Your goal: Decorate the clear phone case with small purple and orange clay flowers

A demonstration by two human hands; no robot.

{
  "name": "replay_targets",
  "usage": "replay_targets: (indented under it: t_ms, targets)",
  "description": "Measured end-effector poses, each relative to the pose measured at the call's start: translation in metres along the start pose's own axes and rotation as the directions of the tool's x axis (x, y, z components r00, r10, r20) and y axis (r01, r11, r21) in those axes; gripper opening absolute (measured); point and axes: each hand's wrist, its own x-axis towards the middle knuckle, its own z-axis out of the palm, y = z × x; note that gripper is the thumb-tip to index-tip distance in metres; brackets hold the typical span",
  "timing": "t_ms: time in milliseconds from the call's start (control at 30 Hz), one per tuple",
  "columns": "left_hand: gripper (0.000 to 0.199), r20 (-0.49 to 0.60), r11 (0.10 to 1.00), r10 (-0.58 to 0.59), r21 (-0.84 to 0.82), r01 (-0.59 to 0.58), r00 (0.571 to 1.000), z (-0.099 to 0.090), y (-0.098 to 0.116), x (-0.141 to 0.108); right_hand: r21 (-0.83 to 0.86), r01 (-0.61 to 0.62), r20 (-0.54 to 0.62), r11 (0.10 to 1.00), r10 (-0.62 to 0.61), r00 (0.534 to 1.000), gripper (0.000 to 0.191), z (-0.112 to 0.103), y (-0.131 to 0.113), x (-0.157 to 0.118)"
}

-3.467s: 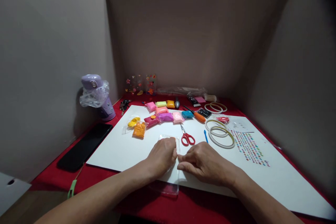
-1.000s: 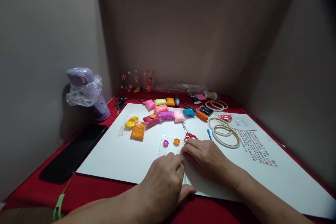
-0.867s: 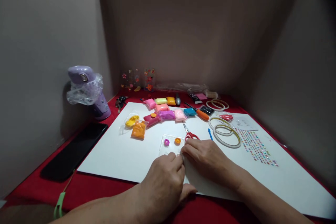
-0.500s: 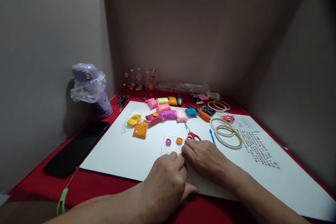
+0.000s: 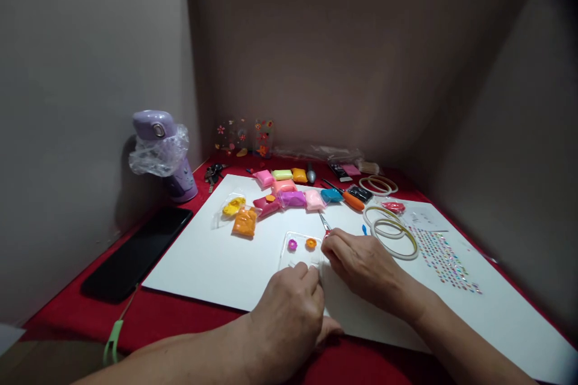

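A clear, round-cornered plastic case (image 5: 283,250) lies on the white board (image 5: 203,271), bearing a small purple flower (image 5: 292,245) and an orange flower (image 5: 311,243). My left hand (image 5: 293,313) is closed over the near end of the case, its fingertips mostly hidden. At the case's right edge is my right hand (image 5: 361,271), fingers pressed together; whatever they pinch is out of sight. Just beyond it the blades of red-handled scissors (image 5: 324,224) show, the handles mostly covered. A blue tool (image 5: 364,230) peeks out behind that hand.
Several coloured clay packets (image 5: 292,199) lie behind the case, with an orange-handled tool (image 5: 353,201) nearby. Tape rolls (image 5: 397,252) and stick-on gems (image 5: 447,258) are on the right. A black phone (image 5: 135,255) and a purple bottle (image 5: 180,183) stand on the left.
My right hand has shifted right, away from my left hand, covering more of the scissors and the blue tool. My left hand stays at the case. The whole view has shifted slightly.
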Motion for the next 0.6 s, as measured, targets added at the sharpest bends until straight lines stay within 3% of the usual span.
replay_targets:
  t_ms: [367, 600]
  targets:
    - [0.038, -0.055, 1.000, 0.012, -0.005, -0.013, 0.998, 0.003, 0.000, 0.000, 0.020, 0.072, 0.173, 0.997, -0.074, 0.982, 0.017, -0.002, -0.005, 0.000]
    - [0.034, -0.051, 0.999, 0.024, -0.021, -0.025, 0.998, 0.003, -0.001, 0.000, 0.030, 0.146, 0.214, 0.989, -0.149, 0.966, 0.015, -0.008, -0.013, 0.007]
